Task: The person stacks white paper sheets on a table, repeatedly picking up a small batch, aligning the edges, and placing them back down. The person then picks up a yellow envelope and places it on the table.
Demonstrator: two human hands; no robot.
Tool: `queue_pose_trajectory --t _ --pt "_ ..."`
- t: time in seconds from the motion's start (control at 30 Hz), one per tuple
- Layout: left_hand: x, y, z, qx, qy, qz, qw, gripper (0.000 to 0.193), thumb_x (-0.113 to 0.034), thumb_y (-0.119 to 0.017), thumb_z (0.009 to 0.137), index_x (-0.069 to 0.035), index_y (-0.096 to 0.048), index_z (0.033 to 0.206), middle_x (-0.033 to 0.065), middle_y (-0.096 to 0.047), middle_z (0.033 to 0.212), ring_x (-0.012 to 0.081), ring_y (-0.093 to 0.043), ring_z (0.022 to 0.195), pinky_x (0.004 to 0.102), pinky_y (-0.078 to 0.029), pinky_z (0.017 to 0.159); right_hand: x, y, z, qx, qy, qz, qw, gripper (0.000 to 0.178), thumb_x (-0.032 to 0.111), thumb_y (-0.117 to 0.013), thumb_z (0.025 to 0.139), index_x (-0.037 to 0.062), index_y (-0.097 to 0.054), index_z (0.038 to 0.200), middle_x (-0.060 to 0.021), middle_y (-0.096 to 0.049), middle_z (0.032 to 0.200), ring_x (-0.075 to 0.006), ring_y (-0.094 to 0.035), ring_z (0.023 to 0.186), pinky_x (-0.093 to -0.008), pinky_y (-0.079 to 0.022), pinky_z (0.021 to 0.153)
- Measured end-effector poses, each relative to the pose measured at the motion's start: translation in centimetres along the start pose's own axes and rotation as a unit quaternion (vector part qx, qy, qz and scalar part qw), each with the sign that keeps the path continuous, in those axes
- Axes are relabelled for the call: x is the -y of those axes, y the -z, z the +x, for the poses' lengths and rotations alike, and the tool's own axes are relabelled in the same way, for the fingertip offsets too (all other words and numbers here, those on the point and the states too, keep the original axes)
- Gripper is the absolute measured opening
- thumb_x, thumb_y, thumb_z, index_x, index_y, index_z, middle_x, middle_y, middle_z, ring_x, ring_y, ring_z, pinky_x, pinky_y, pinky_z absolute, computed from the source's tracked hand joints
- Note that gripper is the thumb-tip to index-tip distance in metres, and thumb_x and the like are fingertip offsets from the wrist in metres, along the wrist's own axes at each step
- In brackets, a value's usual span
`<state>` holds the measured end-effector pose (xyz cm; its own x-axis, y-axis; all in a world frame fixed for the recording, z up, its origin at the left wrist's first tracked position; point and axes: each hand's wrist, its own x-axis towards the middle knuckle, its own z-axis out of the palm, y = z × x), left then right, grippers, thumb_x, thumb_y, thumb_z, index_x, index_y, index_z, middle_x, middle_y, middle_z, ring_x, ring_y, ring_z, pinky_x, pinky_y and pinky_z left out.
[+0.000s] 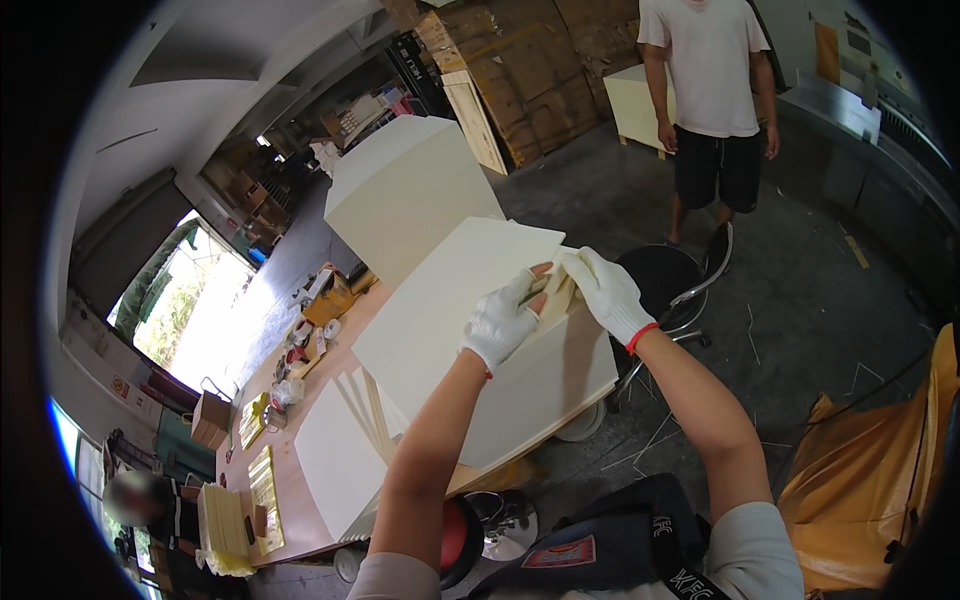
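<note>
White gloves with some bare fingertips cover both my hands. Between them is a cream-coloured flat strip [556, 308], partly hidden by the fingers. My left hand [503, 318] is bent around its left side, thumb and fingertips curled toward it. From the upper right, my right hand [606, 292] pinches the strip's far end, fingers pressed together. Both hands are over the right part of a stack of large white sheets [545, 390]. Another white sheet [440, 300] lies at an angle beside my left hand and reaches toward the back.
Several pale strips [366, 415] lie by a lower white sheet [330, 455] on the wooden table [290, 515]. Tape rolls and a cardboard box [328, 298] are farther back. A black chair [665, 280] stands right of the stack; a person [705, 100] stands behind it.
</note>
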<state>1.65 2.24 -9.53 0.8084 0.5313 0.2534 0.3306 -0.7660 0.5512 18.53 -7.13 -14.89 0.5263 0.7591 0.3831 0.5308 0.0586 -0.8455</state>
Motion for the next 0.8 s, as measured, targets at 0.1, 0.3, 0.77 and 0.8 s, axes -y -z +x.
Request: queue_pose_trajectory --t 0.1,0.3,0.77,0.8 --pt "-0.1 0.0 0.2 0.009 0.024 0.008 1.000 0.034 -0.020 -0.065 0.095 -0.014 -0.068 0.129 0.0158 -0.072 0.110 0.0272 -0.069 0.098 0.0366 -0.052 0.090 -0.2 0.0 0.1 0.005 -0.004 -0.031 1.000 0.050 0.054 -0.037 0.104 0.0118 -0.062 0.111 -0.0193 -0.070 0.090 -0.0412 -0.066 0.088 -0.0486 -0.048 0.074" --pt "-0.8 0.2 0.1 0.048 0.021 0.069 0.996 0.034 -0.023 -0.071 0.092 -0.016 -0.069 0.125 0.0124 -0.072 0.098 0.0251 -0.068 0.088 0.0361 -0.052 0.084 -0.6 -0.2 0.1 -0.005 -0.003 -0.035 0.999 0.050 0.054 -0.036 0.104 0.0119 -0.061 0.109 -0.0196 -0.070 0.089 -0.0413 -0.066 0.088 -0.0498 -0.048 0.074" --pt "0.3 -0.1 0.2 0.022 -0.018 0.066 0.997 0.032 -0.022 -0.063 0.097 -0.018 -0.067 0.128 0.0137 -0.073 0.106 0.0284 -0.069 0.095 0.0376 -0.053 0.087 -0.7 -0.3 0.2 -0.010 -0.003 -0.023 1.000 0.047 0.053 -0.040 0.104 0.0111 -0.061 0.109 -0.0196 -0.069 0.088 -0.0411 -0.066 0.086 -0.0497 -0.048 0.073" --pt "0.1 -0.1 0.2 0.033 -0.010 0.069 0.997 0.032 -0.023 -0.065 0.095 -0.017 -0.067 0.127 0.0131 -0.073 0.107 0.0281 -0.070 0.094 0.0373 -0.053 0.087 -1.1 -0.3 0.2 -0.011 -0.005 -0.025 1.000 0.046 0.052 -0.040 0.104 0.0111 -0.061 0.109 -0.0197 -0.069 0.088 -0.0412 -0.066 0.086 -0.0500 -0.048 0.072"
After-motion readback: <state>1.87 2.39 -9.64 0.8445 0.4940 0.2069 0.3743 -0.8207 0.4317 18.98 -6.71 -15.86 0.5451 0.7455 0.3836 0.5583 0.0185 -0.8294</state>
